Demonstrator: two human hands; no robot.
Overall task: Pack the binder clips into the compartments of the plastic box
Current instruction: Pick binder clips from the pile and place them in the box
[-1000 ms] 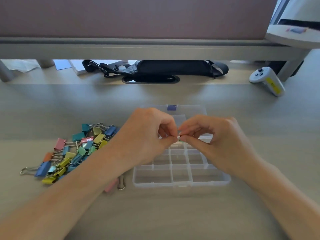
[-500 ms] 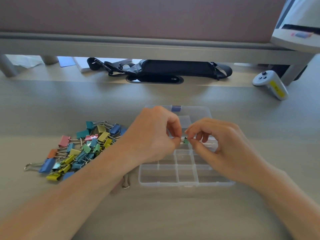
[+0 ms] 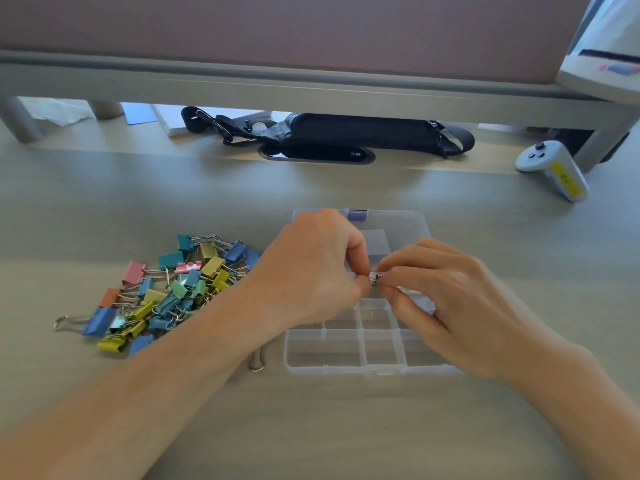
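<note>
Container: clear plastic compartment box [image 3: 346, 370], lid folded back, on pale wood-grain bench [image 3: 346, 427]; every compartment in view looks empty, those under the hands hidden. Stock: heap of small coloured metal binder clips [image 3: 173, 289] in blue, teal, yellow, green, pink and orange, loose on the bench just left of the box, unpacked. In hand: one small binder clip [image 3: 375, 280] above the box's middle, pinched between fingertips of left hand [image 3: 311, 271] and right hand [image 3: 450, 306]. Stray: silver wire clip handle [image 3: 257, 362] by the box's near-left corner. Progress, judged: barely begun, nearly the whole heap left
</note>
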